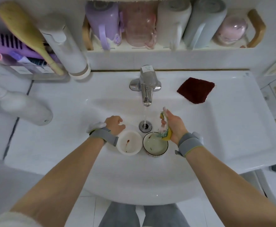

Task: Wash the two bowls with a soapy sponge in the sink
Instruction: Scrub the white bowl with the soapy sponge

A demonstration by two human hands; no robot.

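Two bowls stand side by side in the white sink [191, 153], just in front of the drain [145, 126]. The left one is a plain white bowl [129, 143] with red smears inside. The right one is a dark-rimmed patterned bowl [155, 145] holding cloudy water. My right hand [175, 124] squeezes a yellow and green sponge [166, 133], foamy, over the far rim of the patterned bowl. My left hand [115, 124] hovers loosely curled beside the white bowl, holding nothing. Water runs from the chrome tap [146, 86] into the drain.
A dark red cloth [196, 90] lies on the sink ledge at the right. White bottles [26, 108] stand at the left. A shelf above holds several upturned cups [139, 25], a brush [27, 33] and a purple basket [5, 43].
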